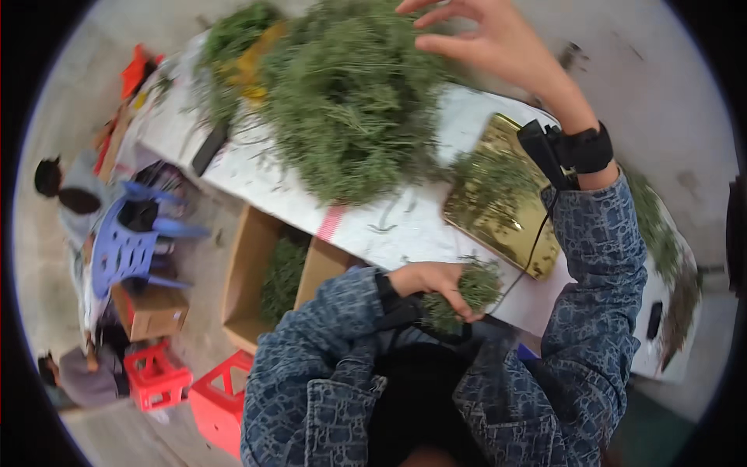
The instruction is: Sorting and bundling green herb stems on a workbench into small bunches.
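My left hand [435,283] grips a small bunch of green sprigs [481,286] close to my body, at the table's near edge. Fingers spread, my right hand [467,35] is raised at the right side of a large heap of feathery green sprigs [356,111] and holds nothing that I can see. Whether its fingertips touch the heap is unclear. Below that hand, on the white-covered table [397,233], lies a shiny gold tray or sheet [531,239] with loose sprigs [490,175] on it.
An open cardboard box [251,280] with greenery stands against the near edge. A dark oblong object [210,149] lies left of the heap. Red plastic stools [219,403], a blue chair [125,245] and other people [87,373] are at left. More sprigs [656,227] lie at right.
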### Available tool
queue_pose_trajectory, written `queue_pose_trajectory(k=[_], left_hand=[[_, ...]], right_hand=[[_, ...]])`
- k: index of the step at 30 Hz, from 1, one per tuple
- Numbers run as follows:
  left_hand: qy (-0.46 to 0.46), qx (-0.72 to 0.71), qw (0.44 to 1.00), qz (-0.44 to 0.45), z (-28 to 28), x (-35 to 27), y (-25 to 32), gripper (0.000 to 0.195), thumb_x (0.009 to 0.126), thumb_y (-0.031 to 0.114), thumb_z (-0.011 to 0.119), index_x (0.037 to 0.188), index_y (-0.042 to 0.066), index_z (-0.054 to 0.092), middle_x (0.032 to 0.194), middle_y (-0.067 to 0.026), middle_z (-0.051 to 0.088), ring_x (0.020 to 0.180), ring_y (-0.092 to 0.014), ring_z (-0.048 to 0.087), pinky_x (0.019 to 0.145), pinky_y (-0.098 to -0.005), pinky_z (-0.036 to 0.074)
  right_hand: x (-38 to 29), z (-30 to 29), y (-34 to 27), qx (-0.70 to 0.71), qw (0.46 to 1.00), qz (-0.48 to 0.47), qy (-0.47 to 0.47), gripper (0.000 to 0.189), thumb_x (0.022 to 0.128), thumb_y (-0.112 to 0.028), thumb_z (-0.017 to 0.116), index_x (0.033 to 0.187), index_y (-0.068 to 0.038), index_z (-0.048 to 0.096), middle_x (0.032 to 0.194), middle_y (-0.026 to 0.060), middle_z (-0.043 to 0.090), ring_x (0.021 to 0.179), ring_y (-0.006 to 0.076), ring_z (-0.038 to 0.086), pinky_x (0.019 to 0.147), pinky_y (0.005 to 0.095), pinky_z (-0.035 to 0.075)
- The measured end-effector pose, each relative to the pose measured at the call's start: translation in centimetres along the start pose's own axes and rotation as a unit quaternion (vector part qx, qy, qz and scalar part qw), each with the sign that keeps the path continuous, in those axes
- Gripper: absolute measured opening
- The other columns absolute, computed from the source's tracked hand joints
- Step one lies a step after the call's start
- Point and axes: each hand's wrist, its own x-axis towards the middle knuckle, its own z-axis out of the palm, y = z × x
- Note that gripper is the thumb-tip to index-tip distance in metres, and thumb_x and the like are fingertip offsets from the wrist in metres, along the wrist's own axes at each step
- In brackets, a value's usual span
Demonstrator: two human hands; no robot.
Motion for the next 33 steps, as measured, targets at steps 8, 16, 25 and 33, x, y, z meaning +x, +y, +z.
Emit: queue_pose_trajectory(k=[8,16,25,33], left_hand=[[-0.002,0.015,1.000,-0.017,0.3,-1.1,2.0,0.047,0.072,0.008,0.075,0.111,-0.001,0.050,0.083,-0.0104,0.061,0.074,-0.016,0.058,0.063,-0.0285,0.046],[0.001,0.022,0.999,-0.045,1.5,-1.2,2.7,0.041,0.072,0.006,0.073,0.106,0.000,0.051,0.081,-0.0077,0.061,0.074,-0.014,0.056,0.066,-0.0277,0.045],[-0.016,0.005,0.999,-0.037,1.8,-1.2,2.4,0.046,0.073,0.005,0.072,0.111,-0.001,0.047,0.082,-0.0074,0.060,0.074,-0.014,0.055,0.066,-0.0269,0.044],[-0.015,-0.004,0.999,-0.028,2.1,-0.8,2.3,0.053,0.073,0.005,0.073,0.116,-0.001,0.043,0.083,-0.0080,0.059,0.075,-0.015,0.056,0.065,-0.0276,0.044]], right_hand=[[-10.8,-5.4,6.6,-0.086,0.942,0.290,-0.147,0.079,0.069,-0.032,0.078,0.134,-0.013,0.038,0.134,0.0130,0.043,0.125,0.0252,0.041,0.104,0.0395,0.035],[-17.0,6.9,12.2,-0.203,0.963,0.176,-0.014,0.096,0.059,-0.044,0.084,0.139,-0.022,0.036,0.137,0.0169,0.043,0.127,0.0316,0.041,0.105,0.0429,0.034],[-16.0,6.5,12.2,-0.141,0.970,0.184,-0.066,0.082,0.060,-0.019,0.078,0.134,-0.020,0.043,0.120,0.0134,0.057,0.113,0.0296,0.054,0.101,0.0407,0.039],[-17.0,3.5,11.5,-0.082,0.982,0.167,0.019,0.072,0.059,-0.006,0.070,0.128,-0.012,0.051,0.121,0.0074,0.059,0.113,0.0206,0.056,0.100,0.0343,0.043]])
